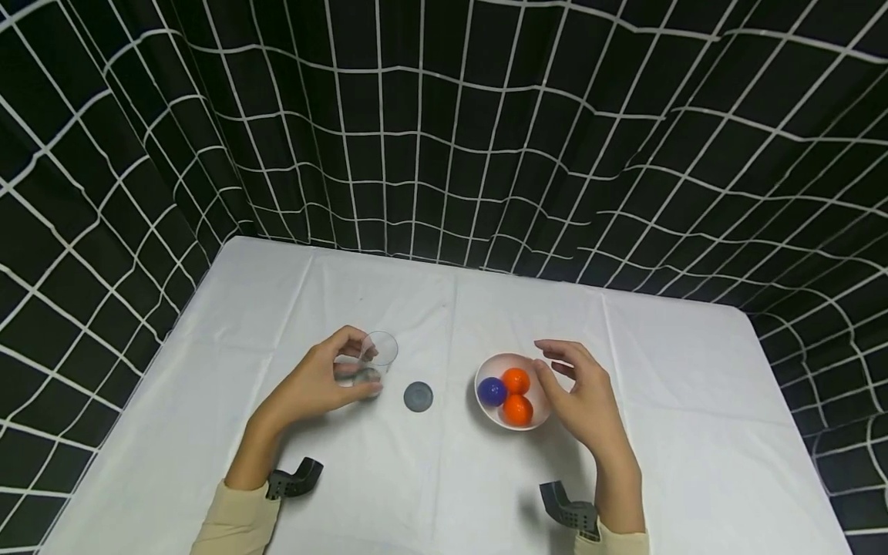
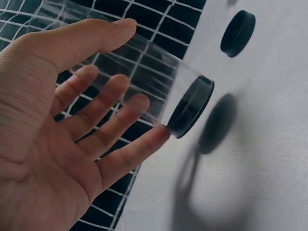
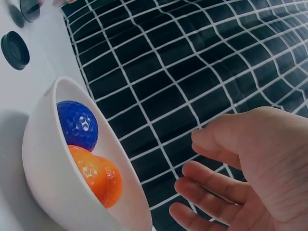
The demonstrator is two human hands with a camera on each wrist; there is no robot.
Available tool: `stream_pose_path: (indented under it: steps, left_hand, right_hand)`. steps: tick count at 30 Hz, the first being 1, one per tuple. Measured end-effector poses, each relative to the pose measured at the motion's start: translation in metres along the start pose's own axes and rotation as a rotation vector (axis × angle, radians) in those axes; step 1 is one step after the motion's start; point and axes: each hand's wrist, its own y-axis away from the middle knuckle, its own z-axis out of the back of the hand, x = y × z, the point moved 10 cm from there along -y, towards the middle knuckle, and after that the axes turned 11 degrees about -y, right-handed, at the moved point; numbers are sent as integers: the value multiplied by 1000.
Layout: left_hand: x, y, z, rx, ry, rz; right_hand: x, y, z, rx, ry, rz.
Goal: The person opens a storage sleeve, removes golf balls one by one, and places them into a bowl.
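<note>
Between its thumb and fingers, my left hand (image 1: pixel 321 379) holds a clear plastic cylinder (image 2: pixel 154 72) with a dark base (image 2: pixel 192 107). In the left wrist view, the base and its shadow stand apart, so the cylinder looks lifted off the cloth. A dark round cap (image 1: pixel 418 396) lies on the table to its right. My right hand (image 1: pixel 581 393) is beside the right rim of a white bowl (image 3: pixel 41 149), fingers loosely bent and holding nothing. Inside the bowl sit a blue dimpled golf ball (image 3: pixel 78 125) and two orange golf balls (image 1: pixel 516 381).
A white cloth (image 1: pixel 388 478) with fold creases covers the table. Black curtains (image 1: pixel 444 139) with a white grid hang behind it and at both sides. Dark wrist mounts (image 1: pixel 294 479) are strapped over both sleeves.
</note>
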Motion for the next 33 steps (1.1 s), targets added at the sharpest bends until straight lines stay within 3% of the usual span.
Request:
stream_pose_path:
  steps: [8,24,29,33]
  left_hand:
    - [11,-1,-10,52,66,41]
    - [20,-4,-5,27,-30,6]
    - [23,-6,-4,24,-2,1]
    - [25,-8,-13,42,13,13]
  right_hand:
    - [-7,6,2,7,17,-42]
    - [-9,5,2,-3,12,-44]
    - [-11,6,10,-20,11,-43]
    - [-14,8,28,-54,56,-53]
